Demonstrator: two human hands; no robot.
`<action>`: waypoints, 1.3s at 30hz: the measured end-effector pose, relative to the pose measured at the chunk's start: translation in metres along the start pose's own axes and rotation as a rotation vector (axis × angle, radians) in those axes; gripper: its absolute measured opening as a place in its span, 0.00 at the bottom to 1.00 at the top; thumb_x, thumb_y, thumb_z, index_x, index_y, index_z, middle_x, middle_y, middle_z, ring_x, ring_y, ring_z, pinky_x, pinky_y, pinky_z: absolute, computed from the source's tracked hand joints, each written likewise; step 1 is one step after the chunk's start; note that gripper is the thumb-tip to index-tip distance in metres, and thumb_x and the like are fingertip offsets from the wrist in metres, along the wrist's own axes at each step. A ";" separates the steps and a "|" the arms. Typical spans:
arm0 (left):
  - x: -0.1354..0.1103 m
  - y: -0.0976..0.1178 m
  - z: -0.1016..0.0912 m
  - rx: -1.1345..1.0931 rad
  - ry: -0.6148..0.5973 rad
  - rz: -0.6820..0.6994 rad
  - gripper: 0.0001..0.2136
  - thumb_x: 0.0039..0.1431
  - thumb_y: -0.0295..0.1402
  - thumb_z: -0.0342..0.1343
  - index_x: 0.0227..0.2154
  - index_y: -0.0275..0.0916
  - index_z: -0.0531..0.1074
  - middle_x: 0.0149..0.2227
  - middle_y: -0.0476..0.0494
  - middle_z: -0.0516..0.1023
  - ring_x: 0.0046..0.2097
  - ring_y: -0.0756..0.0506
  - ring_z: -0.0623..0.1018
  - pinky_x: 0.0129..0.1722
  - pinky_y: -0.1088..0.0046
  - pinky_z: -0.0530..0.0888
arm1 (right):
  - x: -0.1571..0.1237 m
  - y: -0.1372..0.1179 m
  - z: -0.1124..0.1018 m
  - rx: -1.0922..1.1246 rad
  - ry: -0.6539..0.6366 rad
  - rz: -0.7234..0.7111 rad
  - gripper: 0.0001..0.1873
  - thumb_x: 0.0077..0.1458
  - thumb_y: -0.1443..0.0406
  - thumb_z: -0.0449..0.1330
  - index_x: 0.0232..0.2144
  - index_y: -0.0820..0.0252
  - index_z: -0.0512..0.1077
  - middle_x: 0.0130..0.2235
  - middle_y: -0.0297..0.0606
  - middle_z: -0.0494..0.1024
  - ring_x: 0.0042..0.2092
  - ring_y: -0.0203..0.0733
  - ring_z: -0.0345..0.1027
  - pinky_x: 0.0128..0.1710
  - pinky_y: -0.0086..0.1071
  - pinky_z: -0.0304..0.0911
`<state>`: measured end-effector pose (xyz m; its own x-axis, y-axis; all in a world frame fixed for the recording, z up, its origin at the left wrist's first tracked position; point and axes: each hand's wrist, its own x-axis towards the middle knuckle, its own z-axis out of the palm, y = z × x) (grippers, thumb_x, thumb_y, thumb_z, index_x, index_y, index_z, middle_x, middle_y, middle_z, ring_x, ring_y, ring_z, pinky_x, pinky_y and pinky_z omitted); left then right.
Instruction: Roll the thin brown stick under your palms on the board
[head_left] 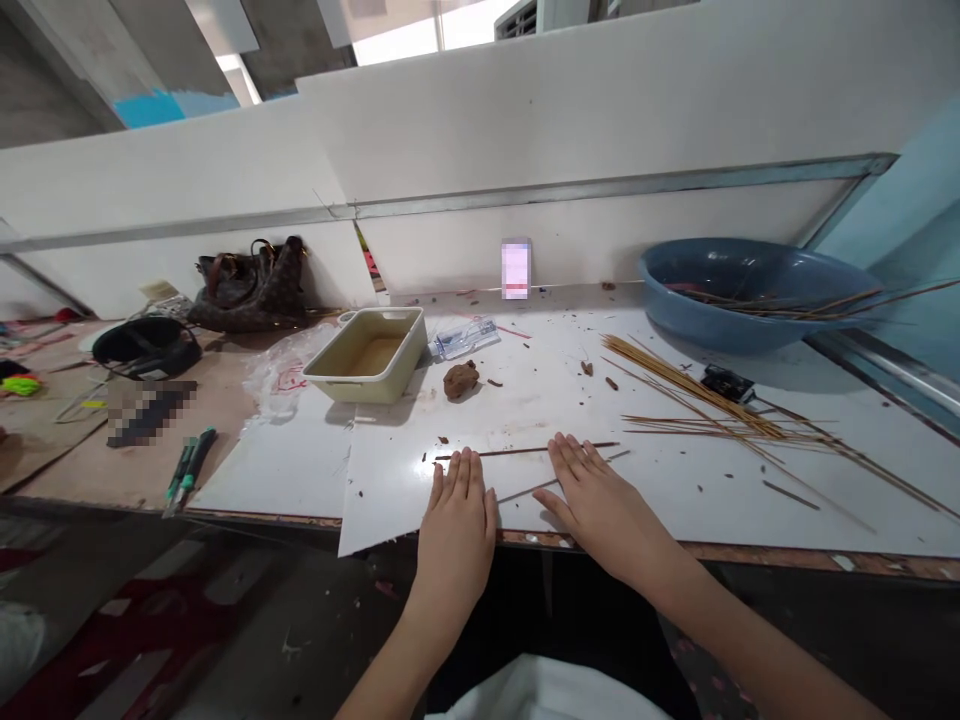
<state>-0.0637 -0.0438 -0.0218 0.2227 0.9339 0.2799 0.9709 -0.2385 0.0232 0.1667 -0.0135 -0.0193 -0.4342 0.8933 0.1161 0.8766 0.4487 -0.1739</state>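
Both palms face down on the white board near its front edge. Under the fingertips of my left hand [456, 520] and my right hand [604, 505] runs a thin brown strand [517, 452], lying crosswise; its two ends show past the hands. Fingers on both hands are stretched out flat, gripping nothing. A thin grey stick [529, 490] lies slantwise just nearer to me, partly under my right hand. Beyond my left hand rests a lump of brown clay-like paste [460, 380], with small crumbs around it.
A cream plastic box [364, 388] stands left of the lump. To the right lie thin tan sticks [675, 378], before a large blue basin [727, 335] holding more sticks. A phone [515, 270] leans on the back panel. Green-handled tools [189, 465] and a brown handbag [251, 290] sit leftward.
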 end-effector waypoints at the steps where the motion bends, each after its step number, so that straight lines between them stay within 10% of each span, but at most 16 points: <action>1: 0.001 0.001 -0.002 -0.008 0.001 -0.003 0.25 0.78 0.32 0.40 0.71 0.27 0.64 0.72 0.29 0.68 0.74 0.36 0.67 0.74 0.50 0.62 | 0.002 0.000 -0.001 -0.002 -0.001 0.006 0.46 0.76 0.44 0.39 0.74 0.81 0.57 0.74 0.65 0.58 0.76 0.60 0.51 0.75 0.55 0.50; 10: 0.059 0.038 0.002 -0.144 -0.091 0.030 0.26 0.78 0.34 0.40 0.71 0.23 0.64 0.73 0.28 0.65 0.76 0.36 0.63 0.76 0.52 0.60 | 0.037 0.011 -0.013 -0.012 -0.102 0.022 0.41 0.77 0.48 0.38 0.73 0.77 0.60 0.73 0.64 0.60 0.76 0.58 0.52 0.75 0.57 0.48; 18: 0.022 0.041 0.008 -0.109 -0.023 0.065 0.27 0.79 0.35 0.39 0.72 0.26 0.63 0.73 0.28 0.66 0.75 0.36 0.64 0.75 0.49 0.61 | -0.008 0.005 0.004 0.010 -0.006 -0.009 0.44 0.76 0.45 0.40 0.74 0.77 0.57 0.75 0.61 0.56 0.77 0.56 0.50 0.76 0.54 0.50; 26: 0.063 0.036 0.011 -0.088 -0.120 0.007 0.28 0.79 0.36 0.38 0.71 0.21 0.63 0.73 0.24 0.65 0.76 0.34 0.63 0.75 0.49 0.59 | 0.030 0.012 -0.003 0.000 -0.036 0.028 0.47 0.76 0.45 0.35 0.73 0.83 0.56 0.75 0.64 0.55 0.77 0.57 0.48 0.77 0.54 0.46; 33: 0.018 0.039 0.011 -0.070 -0.006 0.055 0.27 0.78 0.36 0.40 0.73 0.29 0.61 0.73 0.29 0.66 0.75 0.36 0.63 0.74 0.49 0.63 | -0.009 0.004 0.007 0.003 0.042 -0.025 0.46 0.75 0.42 0.39 0.75 0.76 0.57 0.74 0.61 0.59 0.76 0.58 0.52 0.75 0.56 0.51; 39: 0.051 0.038 0.008 -0.080 -0.088 0.004 0.27 0.79 0.36 0.39 0.70 0.23 0.65 0.72 0.25 0.66 0.75 0.34 0.64 0.75 0.49 0.60 | 0.020 0.014 0.001 -0.005 -0.020 -0.004 0.46 0.76 0.44 0.35 0.73 0.79 0.58 0.74 0.64 0.58 0.76 0.58 0.50 0.76 0.55 0.48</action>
<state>-0.0151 -0.0034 -0.0144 0.2372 0.9517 0.1951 0.9605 -0.2599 0.0998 0.1699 0.0105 -0.0202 -0.4416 0.8919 0.0974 0.8758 0.4521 -0.1690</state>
